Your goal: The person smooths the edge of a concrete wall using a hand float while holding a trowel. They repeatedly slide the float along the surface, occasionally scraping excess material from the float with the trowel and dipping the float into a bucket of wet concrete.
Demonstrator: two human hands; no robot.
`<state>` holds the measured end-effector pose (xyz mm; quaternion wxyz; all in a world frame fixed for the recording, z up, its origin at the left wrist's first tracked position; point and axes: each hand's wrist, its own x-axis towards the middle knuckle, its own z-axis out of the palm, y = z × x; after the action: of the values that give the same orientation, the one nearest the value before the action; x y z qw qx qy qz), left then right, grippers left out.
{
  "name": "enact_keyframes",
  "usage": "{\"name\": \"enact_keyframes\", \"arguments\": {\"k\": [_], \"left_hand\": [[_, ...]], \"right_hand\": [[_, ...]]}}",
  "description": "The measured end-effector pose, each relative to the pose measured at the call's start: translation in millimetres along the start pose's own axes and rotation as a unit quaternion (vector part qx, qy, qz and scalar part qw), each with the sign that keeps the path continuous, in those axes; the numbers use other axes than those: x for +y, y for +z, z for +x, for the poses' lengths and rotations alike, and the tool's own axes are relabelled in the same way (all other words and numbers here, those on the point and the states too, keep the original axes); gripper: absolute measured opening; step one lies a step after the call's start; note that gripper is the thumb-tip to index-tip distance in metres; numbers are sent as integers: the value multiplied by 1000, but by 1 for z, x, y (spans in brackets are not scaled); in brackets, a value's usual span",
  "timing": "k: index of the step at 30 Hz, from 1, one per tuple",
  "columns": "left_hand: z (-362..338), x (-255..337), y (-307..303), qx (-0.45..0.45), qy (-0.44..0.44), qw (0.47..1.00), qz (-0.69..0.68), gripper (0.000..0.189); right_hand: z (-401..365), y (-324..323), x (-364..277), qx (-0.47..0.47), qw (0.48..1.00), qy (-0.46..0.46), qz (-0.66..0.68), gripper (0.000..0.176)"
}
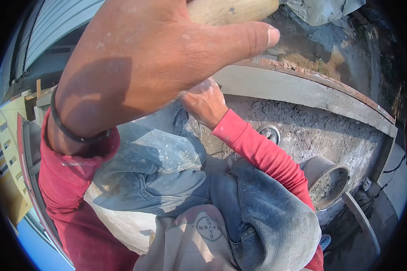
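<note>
Large and close to the camera, my left hand [167, 58] is closed round the pale wooden handle [235, 10] of a trowel, its thumb stretched along below it. A grey, mortar-smeared blade [325, 8] shows at the top edge, partly out of frame. My left fingers are out of view or behind the hand. Below it, my right hand [205, 101] reaches in beyond my knees, near the low plastered wall [294, 88]. Its fingers are hidden behind my left hand and wrist, so I cannot tell what they hold.
A bucket [309, 169] with grey mortar inside lies tilted at the right, beside a curved grey strip [362, 221]. A small round container [269, 132] sits on the rough cement floor [298, 122]. My jeans-covered legs [267, 212] fill the middle. Corrugated metal sheeting [61, 27] rises upper left.
</note>
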<state>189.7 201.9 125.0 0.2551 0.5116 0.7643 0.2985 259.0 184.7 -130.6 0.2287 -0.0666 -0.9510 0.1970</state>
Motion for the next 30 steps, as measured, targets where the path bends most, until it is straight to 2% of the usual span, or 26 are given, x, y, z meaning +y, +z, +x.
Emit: {"name": "enact_keyframes", "arguments": {"k": [1,3,6,8,9,12,13,16,19,20,22,23,25,27,29,30], "left_hand": [[-2,1,1,1,-2,1000,-1,38],[-3,-2,-2,0,-7,1000,-4,38],[-2,-6,-6,3,-4,1000,-10,38],[0,-9,-9,2,-4,1000,-17,38],[1,-8,-10,3,0,1000,-21,38],[4,-10,-9,1,1,1000,-24,38],[4,-10,-9,-2,3,1000,-22,38],[7,-6,-9,-9,2,1000,-18,38],[4,-3,-6,-14,0,1000,-14,38],[2,-5,-5,-14,-4,1000,-14,38],[0,-7,-6,-11,-11,1000,-14,38],[1,-8,-7,-10,-12,1000,-16,38],[1,-8,-8,-9,-11,1000,-18,38],[2,-8,-12,-8,-5,1000,-23,38],[4,-7,-13,-8,-1,1000,-25,38],[4,-8,-14,-12,-2,1000,-26,38]], "right_hand": [[9,-3,-5,14,1000,-21,0,29],[-6,-19,12,-30,999,-8,-8,33],[-48,-99,61,-44,988,145,2,49],[-99,-146,105,-20,975,218,-46,47],[-116,-158,119,-5,964,252,-84,46],[-117,-153,105,-2,959,275,-70,45],[-101,-134,86,-1,961,271,-50,46],[-34,-64,32,1,990,140,4,47],[12,-1,-10,-5,999,-34,30,38],[8,-2,-5,-4,999,-33,26,38],[-6,-15,6,-32,999,-9,-20,35],[-18,-47,21,-36,997,53,31,37],[-60,-106,63,-54,989,138,16,49],[-109,-158,107,-32,974,222,-43,47],[-147,-183,133,-27,953,290,-79,46],[-144,-179,126,-32,961,269,-63,47]]}}
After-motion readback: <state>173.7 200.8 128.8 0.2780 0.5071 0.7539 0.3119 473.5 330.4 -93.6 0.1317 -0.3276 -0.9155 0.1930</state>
